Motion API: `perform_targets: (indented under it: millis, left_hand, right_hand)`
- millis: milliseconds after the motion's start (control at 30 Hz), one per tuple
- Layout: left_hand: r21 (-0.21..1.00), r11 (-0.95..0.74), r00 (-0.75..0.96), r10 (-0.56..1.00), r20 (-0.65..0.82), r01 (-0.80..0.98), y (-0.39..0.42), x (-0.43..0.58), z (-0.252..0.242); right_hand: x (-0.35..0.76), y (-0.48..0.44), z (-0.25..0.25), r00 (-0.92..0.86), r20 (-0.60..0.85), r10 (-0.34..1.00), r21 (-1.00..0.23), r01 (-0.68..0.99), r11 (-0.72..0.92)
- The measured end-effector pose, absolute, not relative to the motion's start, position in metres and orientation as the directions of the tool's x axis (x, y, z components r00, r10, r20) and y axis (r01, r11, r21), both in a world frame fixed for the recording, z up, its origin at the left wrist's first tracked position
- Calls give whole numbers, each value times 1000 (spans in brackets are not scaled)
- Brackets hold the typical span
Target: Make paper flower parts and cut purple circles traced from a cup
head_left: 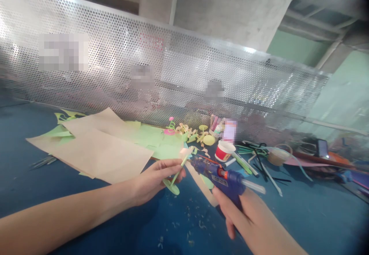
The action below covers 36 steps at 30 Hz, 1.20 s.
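Note:
My left hand [161, 176] pinches a small pale-green paper piece [172, 187], made of a thin stem on a round disc base, held tilted. In my right hand [245, 212] is a blue hot glue gun [217, 174], with a clear glue stick [253, 185] poking out of its back. The gun's nozzle points left and comes close to the stem; whether they touch I cannot tell. Behind the nozzle lie curled cream paper strips [198, 151]. A long tan paper strip [201, 185] and a light-green paper scrap [207, 182] lie under the gun.
Large tan paper sheets [115, 155] and green sheets [161, 137] cover the left of the blue table [115, 224]. Beyond stand a red-and-white paper cup [225, 151] and a pink-and-green paper flower [170, 126]. Pipe cleaners [268, 174] lie right. A perforated metal screen [184, 66] closes the back.

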<state>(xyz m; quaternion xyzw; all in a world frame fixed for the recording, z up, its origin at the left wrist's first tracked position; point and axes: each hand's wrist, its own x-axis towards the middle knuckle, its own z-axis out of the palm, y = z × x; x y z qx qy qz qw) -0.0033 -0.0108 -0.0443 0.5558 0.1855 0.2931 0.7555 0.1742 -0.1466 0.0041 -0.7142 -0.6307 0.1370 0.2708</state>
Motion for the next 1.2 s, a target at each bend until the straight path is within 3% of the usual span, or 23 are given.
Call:
perform_targets:
  millis: [233, 1000, 1200]
  left_hand:
    - [951, 208, 754, 655, 38, -229, -11, -4, -42]
    - [952, 215, 748, 664, 22, -219, -13, -4, -41]
    - [950, 218, 749, 662, 24, -223, -12, -4, -43]
  right_hand:
    - [173, -145, 10, 137, 71, 988, -579, 812, -71]
    - [172, -144, 13, 110, 100, 989, -561, 827, -35]
    - [172, -145, 10, 124, 42, 991, -606, 792, -73]
